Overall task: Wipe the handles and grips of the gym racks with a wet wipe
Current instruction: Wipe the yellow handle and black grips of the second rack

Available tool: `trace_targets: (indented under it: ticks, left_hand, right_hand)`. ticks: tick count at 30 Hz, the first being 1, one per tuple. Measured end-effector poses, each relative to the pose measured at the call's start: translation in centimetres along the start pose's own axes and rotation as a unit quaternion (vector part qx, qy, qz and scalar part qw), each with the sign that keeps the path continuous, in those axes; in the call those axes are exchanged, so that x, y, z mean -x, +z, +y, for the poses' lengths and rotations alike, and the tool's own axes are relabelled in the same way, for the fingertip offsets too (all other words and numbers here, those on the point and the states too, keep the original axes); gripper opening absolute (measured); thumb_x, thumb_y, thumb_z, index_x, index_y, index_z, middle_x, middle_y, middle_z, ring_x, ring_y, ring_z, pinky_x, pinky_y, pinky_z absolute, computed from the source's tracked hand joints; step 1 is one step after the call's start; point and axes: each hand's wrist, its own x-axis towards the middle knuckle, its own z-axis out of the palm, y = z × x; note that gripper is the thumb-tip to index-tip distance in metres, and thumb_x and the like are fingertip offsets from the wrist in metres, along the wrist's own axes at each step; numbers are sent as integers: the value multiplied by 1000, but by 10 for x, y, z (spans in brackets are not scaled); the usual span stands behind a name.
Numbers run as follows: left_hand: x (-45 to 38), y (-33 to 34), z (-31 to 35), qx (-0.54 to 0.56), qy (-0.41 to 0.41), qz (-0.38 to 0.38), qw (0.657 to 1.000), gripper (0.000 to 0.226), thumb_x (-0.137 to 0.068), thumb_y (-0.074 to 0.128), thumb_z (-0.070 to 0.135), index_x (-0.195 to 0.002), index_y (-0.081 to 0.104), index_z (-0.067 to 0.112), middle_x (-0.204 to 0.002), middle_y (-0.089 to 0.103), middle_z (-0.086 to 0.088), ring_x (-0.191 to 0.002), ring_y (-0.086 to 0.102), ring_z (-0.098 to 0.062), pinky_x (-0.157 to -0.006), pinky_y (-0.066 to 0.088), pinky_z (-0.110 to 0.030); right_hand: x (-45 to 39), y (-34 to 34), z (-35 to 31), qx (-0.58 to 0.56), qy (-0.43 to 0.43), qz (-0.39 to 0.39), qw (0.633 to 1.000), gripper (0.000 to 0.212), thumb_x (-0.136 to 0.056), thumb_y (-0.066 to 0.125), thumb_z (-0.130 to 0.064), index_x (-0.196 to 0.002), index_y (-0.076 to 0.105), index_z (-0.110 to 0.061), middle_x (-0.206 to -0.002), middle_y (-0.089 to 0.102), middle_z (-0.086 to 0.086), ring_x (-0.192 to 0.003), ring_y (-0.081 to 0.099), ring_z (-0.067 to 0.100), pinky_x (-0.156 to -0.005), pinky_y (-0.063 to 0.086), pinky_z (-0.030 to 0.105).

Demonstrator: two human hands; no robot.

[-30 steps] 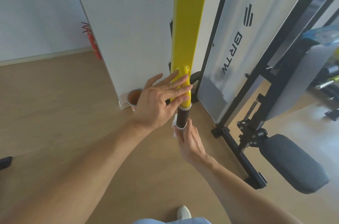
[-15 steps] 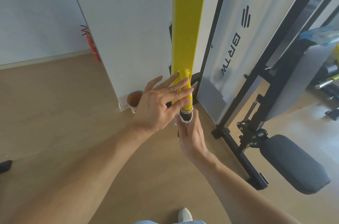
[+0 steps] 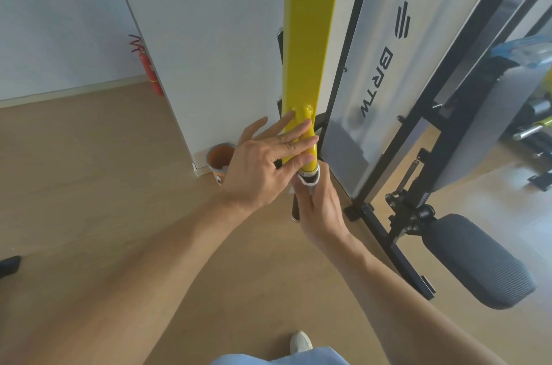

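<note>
A yellow rack arm hangs down the middle of the view and ends in a dark handle grip. My left hand rests flat against the lower end of the yellow arm, fingers spread. My right hand is closed around the grip just below the yellow end, with a white wet wipe wrapped between palm and grip. Most of the grip is hidden by my right hand; only its lower tip shows.
A black-framed machine with a grey panel stands right of the arm, with a black padded roller low at the right. An orange cup sits on the wooden floor by a white wall corner. A red fire extinguisher stands further back.
My right hand has slid up the grip with the wipe, from its lower part to just under the yellow end. My left hand has stayed on the yellow arm.
</note>
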Motion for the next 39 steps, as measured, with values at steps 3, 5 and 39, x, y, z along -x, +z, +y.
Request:
trace_targets:
  ticks: [3,5,39]
  left_hand:
    - [-1,1,-1,-1,-7,-2,1000,35,-94,60,43,-123,69,27,-138,58,6,-139,45,-12,-114,33,-49]
    - [-1,0,-2,-2,-7,-6,1000,36,-94,58,46,-123,69,28,-138,57,7,-139,45,-12,-114,33,-49]
    - [114,-74,-73,334,-520,5,786,57,-79,76,50,-128,63,23,-119,69,4,-103,65,-2,-73,50,-12]
  right_hand:
    - [22,12,32,63,47,-63,995,22,-99,45,-44,-109,41,-25,-80,56,-8,-70,53,14,-64,46,34]
    - [34,16,49,129,85,-109,982,24,-98,46,-46,-109,41,-25,-88,58,-1,-79,55,20,-71,50,40]
    - [0,108,-62,-171,321,-160,918,34,-82,79,-38,-106,65,-18,-95,76,1,-90,73,20,-74,59,33]
